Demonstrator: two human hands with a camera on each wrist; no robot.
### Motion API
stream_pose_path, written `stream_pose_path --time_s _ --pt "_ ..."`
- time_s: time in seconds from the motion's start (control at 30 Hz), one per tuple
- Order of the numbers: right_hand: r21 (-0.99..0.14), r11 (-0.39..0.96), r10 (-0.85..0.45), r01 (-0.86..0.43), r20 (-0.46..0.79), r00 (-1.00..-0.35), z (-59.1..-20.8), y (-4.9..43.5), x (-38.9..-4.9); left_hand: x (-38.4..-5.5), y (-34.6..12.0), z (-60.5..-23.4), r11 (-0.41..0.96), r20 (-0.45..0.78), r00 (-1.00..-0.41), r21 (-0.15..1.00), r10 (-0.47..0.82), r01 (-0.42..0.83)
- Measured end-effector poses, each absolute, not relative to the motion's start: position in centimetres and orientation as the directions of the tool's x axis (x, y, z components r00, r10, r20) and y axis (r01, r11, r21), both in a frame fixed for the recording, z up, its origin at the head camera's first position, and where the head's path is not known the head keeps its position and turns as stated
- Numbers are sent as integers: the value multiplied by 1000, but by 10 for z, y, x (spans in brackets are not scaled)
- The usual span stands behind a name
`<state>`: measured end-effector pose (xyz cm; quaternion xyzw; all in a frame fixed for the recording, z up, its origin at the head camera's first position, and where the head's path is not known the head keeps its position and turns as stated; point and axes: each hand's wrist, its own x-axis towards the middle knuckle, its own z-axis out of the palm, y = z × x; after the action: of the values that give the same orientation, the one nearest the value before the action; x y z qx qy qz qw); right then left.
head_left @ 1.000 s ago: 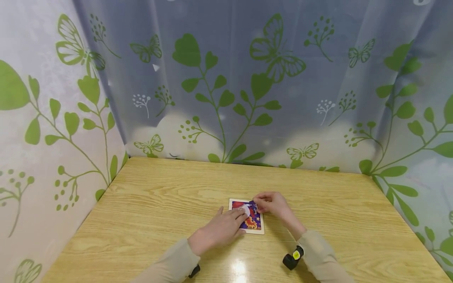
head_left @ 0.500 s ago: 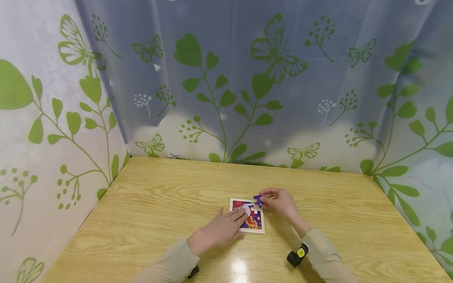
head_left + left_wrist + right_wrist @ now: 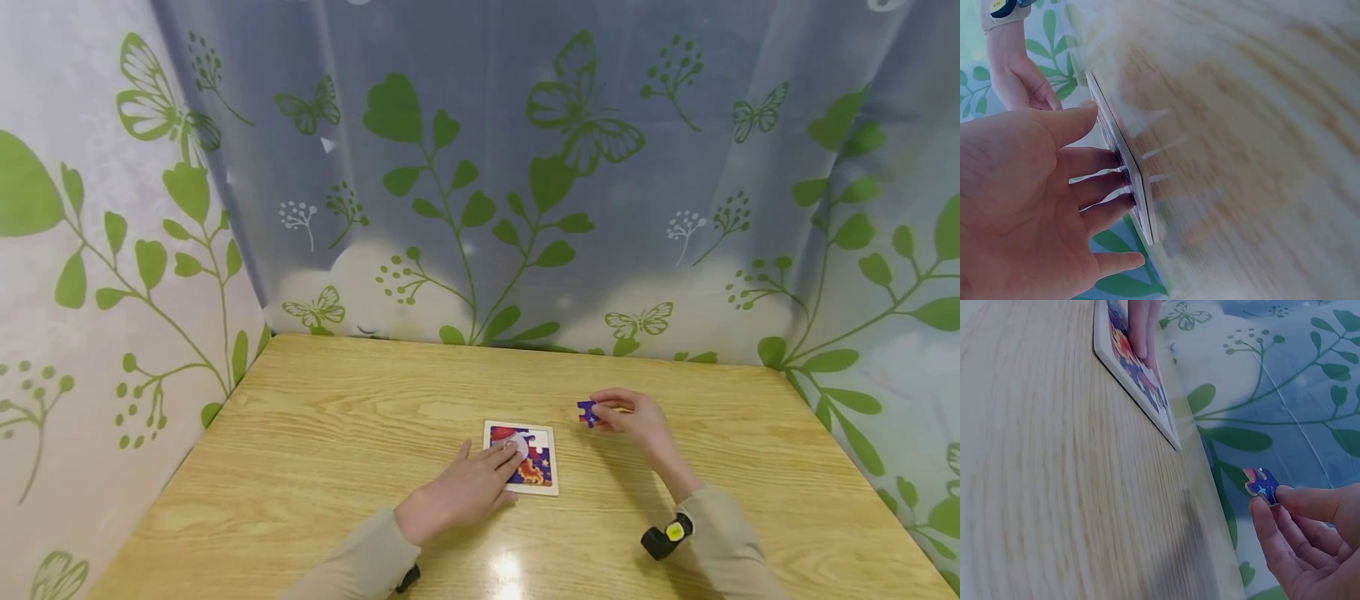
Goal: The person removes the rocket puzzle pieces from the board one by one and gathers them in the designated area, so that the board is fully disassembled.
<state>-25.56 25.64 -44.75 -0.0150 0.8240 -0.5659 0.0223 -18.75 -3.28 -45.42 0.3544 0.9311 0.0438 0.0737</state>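
A small square jigsaw puzzle (image 3: 534, 472) in a white frame lies on the table, printed in purple, red and orange. White backing shows at its top right corner, where a piece is out. My left hand (image 3: 474, 482) rests on the puzzle's left part with straight fingers, covering some of the picture. To the right of the puzzle and above the table, my right hand (image 3: 633, 421) pinches a purple puzzle piece (image 3: 1263, 486) between thumb and fingers. That piece carries a pale star and a patch of red.
The wood-grain table (image 3: 360, 417) runs back to a blue-and-white curtain (image 3: 495, 250) with green leaves and butterflies. Similar curtains stand at the left and right sides. A black wrist device (image 3: 663, 537) with a yellow mark sits at the right sleeve.
My right hand has lifted the purple piece out of the puzzle's top right corner and carried it off to the right. The left hand has stayed on the puzzle.
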Motion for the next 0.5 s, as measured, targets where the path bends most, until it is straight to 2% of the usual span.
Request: stream_pose_path --time_s 0.5 --pt "-958 286 0 25 -26 -1000 -453 314 -246 -187 -33 -453 748 -115 -740 137 663 649"
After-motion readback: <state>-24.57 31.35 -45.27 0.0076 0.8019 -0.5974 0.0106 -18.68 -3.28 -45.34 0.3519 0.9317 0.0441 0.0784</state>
